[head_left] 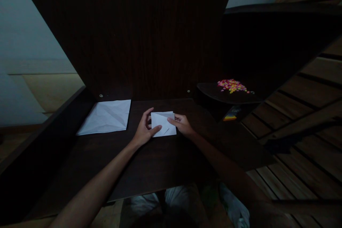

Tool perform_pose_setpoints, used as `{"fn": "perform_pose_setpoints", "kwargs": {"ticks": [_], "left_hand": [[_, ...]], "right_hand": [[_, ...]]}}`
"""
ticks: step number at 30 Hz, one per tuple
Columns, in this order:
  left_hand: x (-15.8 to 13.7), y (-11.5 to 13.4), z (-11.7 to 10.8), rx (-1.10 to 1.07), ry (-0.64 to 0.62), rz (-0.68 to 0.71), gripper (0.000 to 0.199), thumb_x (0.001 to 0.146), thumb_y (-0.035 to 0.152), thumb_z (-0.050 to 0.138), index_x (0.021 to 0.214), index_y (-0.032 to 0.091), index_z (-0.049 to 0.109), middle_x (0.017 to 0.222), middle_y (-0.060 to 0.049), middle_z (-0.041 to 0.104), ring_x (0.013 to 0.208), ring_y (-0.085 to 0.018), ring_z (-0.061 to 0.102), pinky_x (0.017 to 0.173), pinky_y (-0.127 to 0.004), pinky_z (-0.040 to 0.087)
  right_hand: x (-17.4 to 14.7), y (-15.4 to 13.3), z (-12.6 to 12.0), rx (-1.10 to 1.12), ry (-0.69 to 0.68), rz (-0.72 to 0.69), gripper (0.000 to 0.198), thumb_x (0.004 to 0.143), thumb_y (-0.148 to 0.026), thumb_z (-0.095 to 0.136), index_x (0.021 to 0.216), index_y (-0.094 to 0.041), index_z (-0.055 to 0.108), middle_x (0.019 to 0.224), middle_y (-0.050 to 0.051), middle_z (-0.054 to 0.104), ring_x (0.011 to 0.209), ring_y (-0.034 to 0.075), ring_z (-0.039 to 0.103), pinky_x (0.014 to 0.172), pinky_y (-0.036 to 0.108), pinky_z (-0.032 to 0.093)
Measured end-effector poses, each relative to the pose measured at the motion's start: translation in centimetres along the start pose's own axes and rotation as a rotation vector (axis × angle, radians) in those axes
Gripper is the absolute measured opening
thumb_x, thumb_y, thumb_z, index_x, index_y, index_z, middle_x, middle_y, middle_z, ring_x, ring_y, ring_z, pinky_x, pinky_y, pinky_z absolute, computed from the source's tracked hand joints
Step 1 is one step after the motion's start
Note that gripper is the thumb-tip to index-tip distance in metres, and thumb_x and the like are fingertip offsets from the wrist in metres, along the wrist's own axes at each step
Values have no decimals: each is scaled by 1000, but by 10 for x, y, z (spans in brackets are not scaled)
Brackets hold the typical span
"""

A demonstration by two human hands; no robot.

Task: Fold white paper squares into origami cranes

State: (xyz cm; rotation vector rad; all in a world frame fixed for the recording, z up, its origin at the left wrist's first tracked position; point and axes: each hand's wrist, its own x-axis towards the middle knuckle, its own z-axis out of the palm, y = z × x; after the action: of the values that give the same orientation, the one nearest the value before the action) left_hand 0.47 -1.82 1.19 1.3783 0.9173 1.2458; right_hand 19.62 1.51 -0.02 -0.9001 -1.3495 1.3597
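Note:
Between my two hands is a folded white paper, roughly square, with a slanting fold line and a small flap on its upper face. My left hand grips its left side, thumb on top and fingers behind the edge. On the right side, my right hand pinches the paper, its thumb lying over the front and the other fingers partly hidden behind. The paper is just above or on the dark desk; I cannot tell which.
White creased paper sheets lie at the desk's left. A heap of small colourful pieces rests on a low corner shelf at right, with a small dark packet below. A tall dark panel closes the back.

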Motion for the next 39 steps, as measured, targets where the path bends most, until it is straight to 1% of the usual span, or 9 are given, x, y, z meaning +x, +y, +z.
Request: {"fn": "perform_pose_setpoints", "kwargs": {"ticks": [4, 7, 12, 16, 22, 26, 29, 34, 39], "left_hand": [[5, -6, -7, 121, 25, -41, 59, 68, 33, 74, 120, 18, 51, 99, -6, 62, 80, -19, 64, 69, -32, 54], [8, -10, -14, 414, 19, 26, 35, 70, 33, 72, 100, 16, 65, 98, -7, 62, 80, -19, 61, 70, -33, 52], [8, -14, -19, 861, -63, 195, 14, 77, 23, 64, 89, 19, 68, 95, -6, 64, 95, -23, 56, 91, -42, 44], [5, -20, -17, 1003, -135, 261, 19, 84, 23, 58, 100, 17, 66, 97, -7, 65, 96, -24, 54, 92, -44, 42], [2, -26, -11, 1044, -194, 429, 27, 88, 15, 51, 113, 16, 61, 103, -9, 65, 103, -23, 55, 94, -41, 46], [2, -28, -7, 1058, -285, 514, 33, 86, 7, 47, 117, 16, 58, 117, -10, 63, 113, -22, 55, 98, -38, 47], [2, -29, -8, 1095, -309, 498, 33, 87, 8, 46, 117, 18, 58, 118, -9, 64, 110, -21, 59, 97, -36, 49], [2, -26, -12, 1182, -276, 458, 30, 86, 7, 48, 112, 17, 60, 112, -10, 66, 103, -21, 61, 92, -35, 51], [1, -21, -12, 1195, -246, 439, 29, 84, 5, 51, 107, 16, 64, 100, -9, 69, 90, -22, 60, 82, -34, 53]], "right_hand": [[3, 4, -9, -59, -101, 86, 41, 66, -45, 75, 90, -13, 71, 82, 6, 71, 72, 19, 65, 65, 32, 51], [5, 8, -15, -221, -164, 90, 36, 71, -44, 70, 87, -12, 72, 79, 6, 69, 69, 18, 63, 60, 29, 49], [6, 16, -17, -687, -88, -243, 12, 74, -26, 69, 81, -18, 75, 100, 7, 63, 87, 18, 59, 77, 32, 48], [4, 18, -15, -923, -58, -417, 11, 73, -17, 72, 83, -21, 76, 102, 8, 61, 91, 19, 55, 84, 38, 45], [5, 18, -15, -974, -180, -567, 13, 77, -12, 69, 84, -20, 76, 72, 5, 63, 74, 17, 53, 67, 30, 46], [6, 18, -15, -978, -199, -635, 13, 80, -13, 66, 83, -20, 76, 68, 5, 65, 70, 17, 53, 64, 29, 46], [5, 17, -15, -965, -177, -657, 15, 82, -13, 63, 86, -19, 76, 77, 7, 70, 75, 18, 56, 69, 30, 48], [1, 10, -14, -961, -171, -645, 21, 81, -11, 58, 93, -17, 74, 88, 8, 72, 84, 20, 58, 79, 34, 49], [-2, 11, -13, -1003, -212, -557, 25, 82, -30, 65, 103, -19, 73, 101, 8, 72, 96, 22, 57, 84, 38, 50]]}}
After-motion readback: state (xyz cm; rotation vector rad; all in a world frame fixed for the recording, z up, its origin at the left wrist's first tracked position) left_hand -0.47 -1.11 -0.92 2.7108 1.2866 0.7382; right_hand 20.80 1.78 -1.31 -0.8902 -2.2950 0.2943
